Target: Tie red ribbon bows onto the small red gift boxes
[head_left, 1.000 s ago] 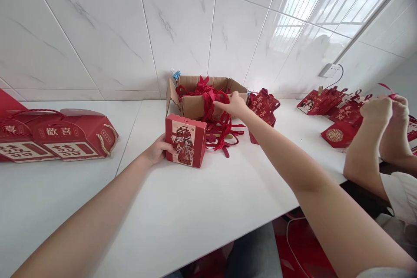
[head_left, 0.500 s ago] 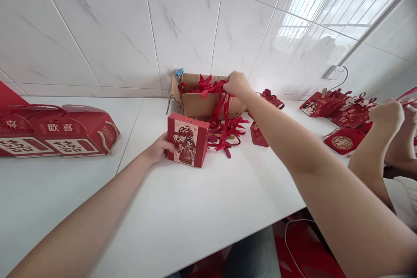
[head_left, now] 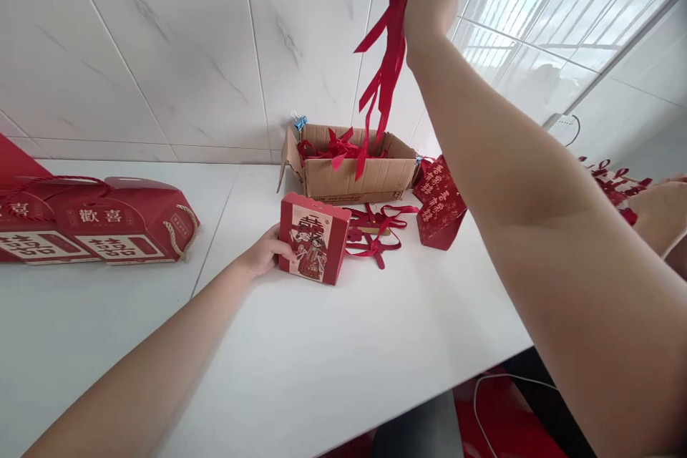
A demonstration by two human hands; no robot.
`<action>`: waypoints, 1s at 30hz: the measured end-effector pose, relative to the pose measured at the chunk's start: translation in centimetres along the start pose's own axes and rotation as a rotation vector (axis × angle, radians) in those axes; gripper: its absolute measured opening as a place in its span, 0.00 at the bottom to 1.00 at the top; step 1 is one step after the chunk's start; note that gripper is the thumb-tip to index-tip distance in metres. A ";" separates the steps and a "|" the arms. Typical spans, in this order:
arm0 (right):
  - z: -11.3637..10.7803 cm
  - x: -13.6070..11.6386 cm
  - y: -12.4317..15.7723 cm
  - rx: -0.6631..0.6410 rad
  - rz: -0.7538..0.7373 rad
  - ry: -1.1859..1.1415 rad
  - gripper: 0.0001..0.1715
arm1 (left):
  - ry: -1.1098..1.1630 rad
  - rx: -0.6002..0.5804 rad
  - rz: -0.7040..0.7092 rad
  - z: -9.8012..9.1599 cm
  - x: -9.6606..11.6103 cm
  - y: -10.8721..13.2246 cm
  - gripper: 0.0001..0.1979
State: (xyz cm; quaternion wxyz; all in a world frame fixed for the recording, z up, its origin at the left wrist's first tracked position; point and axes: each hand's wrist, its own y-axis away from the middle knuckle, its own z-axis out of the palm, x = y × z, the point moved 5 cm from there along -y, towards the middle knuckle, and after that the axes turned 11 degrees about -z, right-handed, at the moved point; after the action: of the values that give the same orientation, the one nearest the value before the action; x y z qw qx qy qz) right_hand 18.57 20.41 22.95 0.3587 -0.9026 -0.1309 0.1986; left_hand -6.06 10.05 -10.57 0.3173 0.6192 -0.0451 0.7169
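Observation:
My left hand (head_left: 264,250) grips the left edge of a red box (head_left: 314,240) with a printed couple on its front, standing on the white table. High in front of the tiled wall, my right hand (head_left: 434,3) is closed on a bunch of red ribbons (head_left: 394,36), whose tails hang down over the cardboard box (head_left: 359,179). More red ribbons (head_left: 343,147) lie inside that cardboard box. On the table just right of the red box are loose ribbon loops (head_left: 381,229) with red tags.
Red gift boxes (head_left: 112,222) with rope handles stand at the left. Another red box (head_left: 440,204) is partly behind my right arm. At the far right are red tags or loops (head_left: 617,182) and part of another person's arm (head_left: 660,215).
My right hand has risen from the cardboard box, lifting the bunch of ribbons up. My left hand still holds the red box, and the view has shifted slightly.

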 end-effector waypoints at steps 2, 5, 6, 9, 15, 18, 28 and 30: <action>1.9 1.2 1.0 0.016 0.139 0.018 0.25 | -0.022 -0.018 0.005 0.0 0.0 0.0 0.25; 6.3 3.1 3.7 -0.181 0.244 0.023 0.17 | -0.003 -0.029 0.004 0.0 0.0 0.0 0.26; 7.5 3.7 4.8 -0.238 0.273 0.025 0.17 | 0.009 -0.030 0.001 0.1 0.0 0.0 0.26; 9.1 4.7 7.7 -0.331 0.290 0.028 0.23 | 0.036 -0.039 -0.012 0.2 0.0 0.1 0.26; 7.5 3.1 15.6 -0.176 0.153 -0.260 0.16 | 0.072 -0.048 -0.023 0.4 0.1 0.1 0.26; 9.2 2.8 21.8 -0.347 0.109 -0.344 0.11 | 0.071 -0.007 -0.023 0.3 0.1 0.1 0.25; 14.3 3.6 31.6 -0.510 0.047 -0.319 0.27 | 0.018 0.051 -0.009 0.4 0.6 0.3 0.23; 14.4 3.6 31.8 -0.461 0.065 -0.340 0.24 | 0.003 0.050 -0.010 0.4 0.6 0.3 0.24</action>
State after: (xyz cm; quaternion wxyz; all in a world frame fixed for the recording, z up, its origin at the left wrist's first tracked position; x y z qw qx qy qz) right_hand 18.26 7.83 -9.87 0.1103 -0.9178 -0.2017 0.3238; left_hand -5.90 9.87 -9.84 0.3054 0.6261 -0.0233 0.7171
